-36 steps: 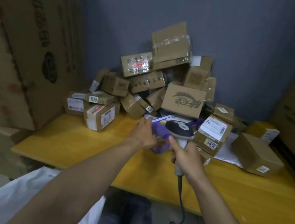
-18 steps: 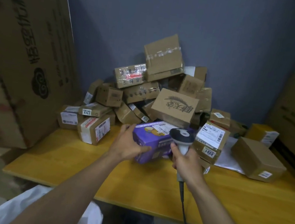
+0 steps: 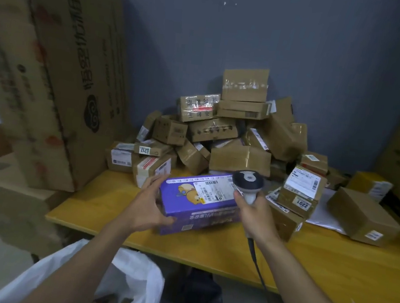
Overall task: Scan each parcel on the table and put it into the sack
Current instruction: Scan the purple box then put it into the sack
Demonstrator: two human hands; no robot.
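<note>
1. I am gripping the left end of the purple box with my left hand, thumb on the near face and fingers over the far edge. The box is resting on the table at my 12 o'clock, label facing up.
2. My right hand is clenching the handle of the scanner, whose head is sitting over the box's 3 o'clock end.
3. To scan well, I am judging that the head needs tipping down toward 9 o'clock, onto the barcode, while the left hand is steadying the box flat.
4. The sack is gaping at my 7 o'clock, below the table edge, ready for the drop.
5. Counting: one purple box, one scanner, one sack, one flat white mailer at 2 o'clock. The pile of brown boxes at 12 o'clock is showing roughly twenty; buried ones I cannot count.
</note>
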